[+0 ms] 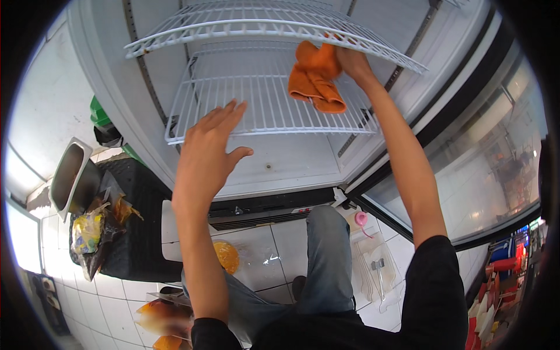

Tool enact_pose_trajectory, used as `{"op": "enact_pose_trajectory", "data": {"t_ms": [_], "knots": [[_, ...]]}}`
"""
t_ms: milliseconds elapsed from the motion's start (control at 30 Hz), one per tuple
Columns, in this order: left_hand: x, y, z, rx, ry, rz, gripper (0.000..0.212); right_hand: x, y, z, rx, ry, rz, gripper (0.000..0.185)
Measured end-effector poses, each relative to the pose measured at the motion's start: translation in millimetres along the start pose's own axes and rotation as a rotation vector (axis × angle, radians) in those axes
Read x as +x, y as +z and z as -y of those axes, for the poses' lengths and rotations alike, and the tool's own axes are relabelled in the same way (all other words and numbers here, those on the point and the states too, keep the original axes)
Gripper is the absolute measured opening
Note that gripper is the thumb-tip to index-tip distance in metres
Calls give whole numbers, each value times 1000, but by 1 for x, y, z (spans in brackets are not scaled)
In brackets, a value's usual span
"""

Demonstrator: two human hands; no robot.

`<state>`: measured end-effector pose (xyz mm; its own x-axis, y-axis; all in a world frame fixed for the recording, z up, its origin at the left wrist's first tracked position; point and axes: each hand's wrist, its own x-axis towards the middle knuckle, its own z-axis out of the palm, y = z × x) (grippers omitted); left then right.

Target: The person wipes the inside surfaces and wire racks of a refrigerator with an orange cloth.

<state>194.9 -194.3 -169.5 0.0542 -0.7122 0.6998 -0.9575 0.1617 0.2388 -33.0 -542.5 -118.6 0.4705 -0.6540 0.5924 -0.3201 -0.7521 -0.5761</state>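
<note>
My right hand (352,64) reaches into a white upright fridge (262,153) and grips an orange cloth (317,83). The upper white wire shelf (280,27) partly hides its fingers. Folds of the cloth hang down over the lower wire shelf (262,105); whether they touch its wires, I cannot tell. Fingers apart and holding nothing, my left hand (208,153) is at the front left of that lower shelf. Contact with the shelf edge is unclear.
The fridge's glass door (477,162) stands swung out at right. At left, a black crate (135,223) bears a steel pan (72,175) and bagged food (87,232). On the tiled floor are a yellow bundle (226,257), clear plastic lids (372,267) and a pink-capped container (360,218).
</note>
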Motion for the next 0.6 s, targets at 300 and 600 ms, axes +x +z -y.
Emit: {"op": "enact_pose_trajectory", "data": {"t_ms": [300, 600], "knots": [[-22, -46, 41, -246, -453, 10, 23, -62, 44, 92, -409, 201, 459, 50], [-20, -29, 42, -208, -470, -77, 16, -86, 118, 172, 38, -442, 462, 49]]}}
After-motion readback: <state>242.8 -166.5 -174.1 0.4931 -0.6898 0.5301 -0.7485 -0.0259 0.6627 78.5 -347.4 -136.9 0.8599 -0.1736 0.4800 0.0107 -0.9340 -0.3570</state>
